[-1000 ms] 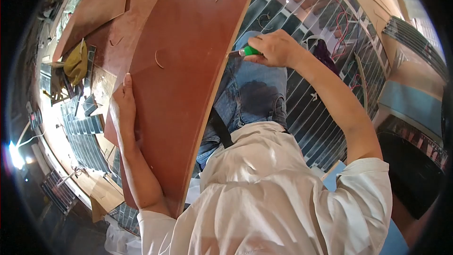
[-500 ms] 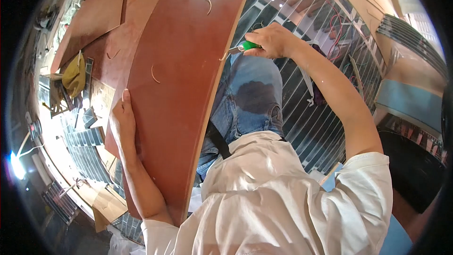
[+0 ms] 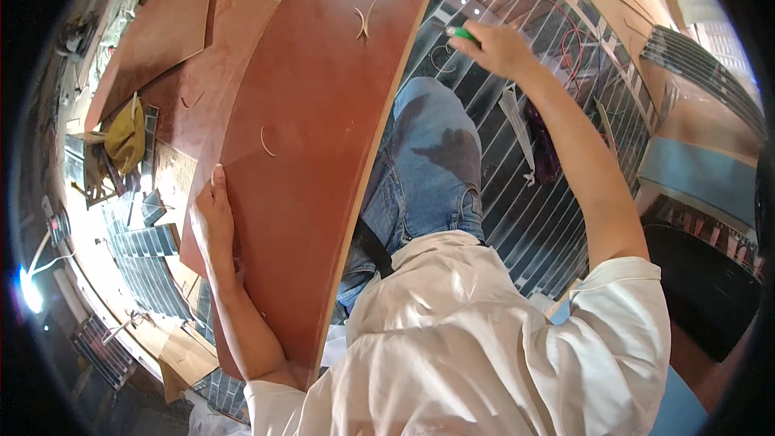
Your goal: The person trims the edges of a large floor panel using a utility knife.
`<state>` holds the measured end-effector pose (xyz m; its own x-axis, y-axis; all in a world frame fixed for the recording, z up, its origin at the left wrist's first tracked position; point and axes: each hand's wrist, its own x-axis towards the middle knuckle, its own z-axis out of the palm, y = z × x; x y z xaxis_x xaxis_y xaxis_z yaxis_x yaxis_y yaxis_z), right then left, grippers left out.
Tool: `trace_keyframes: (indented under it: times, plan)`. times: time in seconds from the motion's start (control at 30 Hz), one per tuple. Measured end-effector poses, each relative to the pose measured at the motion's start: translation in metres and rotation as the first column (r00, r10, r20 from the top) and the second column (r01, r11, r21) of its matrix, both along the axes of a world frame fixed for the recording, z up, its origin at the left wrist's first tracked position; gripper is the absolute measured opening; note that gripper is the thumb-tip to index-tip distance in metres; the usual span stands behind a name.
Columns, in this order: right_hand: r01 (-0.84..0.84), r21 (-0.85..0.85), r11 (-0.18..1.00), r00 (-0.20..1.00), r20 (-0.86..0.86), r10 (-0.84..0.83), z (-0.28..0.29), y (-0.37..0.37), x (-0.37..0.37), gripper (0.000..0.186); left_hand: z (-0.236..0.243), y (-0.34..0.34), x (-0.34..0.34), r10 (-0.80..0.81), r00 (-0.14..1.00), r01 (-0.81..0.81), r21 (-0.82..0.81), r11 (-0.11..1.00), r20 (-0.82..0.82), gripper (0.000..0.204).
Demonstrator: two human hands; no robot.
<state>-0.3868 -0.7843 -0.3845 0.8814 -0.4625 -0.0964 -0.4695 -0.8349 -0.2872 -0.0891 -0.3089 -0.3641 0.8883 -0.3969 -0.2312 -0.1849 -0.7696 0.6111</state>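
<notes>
A long reddish-brown board [image 3: 295, 129] with a pale long edge lies beside my jeans-clad leg [image 3: 428, 153]. My left hand [image 3: 211, 226] grips its curved left side, thumb along the top. Thin curled shavings [image 3: 362, 23] rest on the board, with another strip [image 3: 266, 142] lower down. My right hand [image 3: 492, 48] is closed on a green-handled tool [image 3: 462, 33], raised to the right of the board's straight edge, above the striped floor surface; the tool's working end is hidden or too small to make out.
More reddish boards [image 3: 157, 40] lie at the upper left, near an olive cloth bag [image 3: 123, 137] and striped tile pieces [image 3: 145, 250]. A glowing lamp [image 3: 32, 291] is at the left rim. Red cables [image 3: 575, 56], a light-blue panel [image 3: 694, 169] and a black object [image 3: 702, 291] are on the right.
My right hand has moved up and right with the tool, away from the board's edge. A second curl now shows beside the upper one. My left hand sits slightly lower.
</notes>
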Motion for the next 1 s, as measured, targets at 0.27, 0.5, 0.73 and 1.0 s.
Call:
trace_keyframes:
  times: [0.27,0.5,0.73,1.0]
  plan:
    - [0.116,0.986,0.12,0.729,-0.003,-0.685,-0.02,0.13,0.014,0.042,0.015,0.008,0.003,-0.086,0.993,0.084,0.024,0.996,0.086,0.058]
    - [0.114,0.993,0.017,0.683,-0.066,-0.727,-0.005,0.184,0.014,0.035,0.024,0.046,0.003,-0.118,0.989,0.129,0.133,0.983,-0.089,0.067]
    - [0.076,0.99,0.123,0.783,0.018,-0.622,-0.013,0.175,0.012,0.03,0.024,-0.088,0.022,-0.437,0.899,0.426,0.311,0.85,-0.038,0.067]
    - [-0.043,0.303,0.952,0.973,0.23,-0.029,0.001,0.174,-0.047,0.041,-0.042,-0.119,0.042,-0.359,0.931,0.35,0.114,0.93,0.069,0.071]
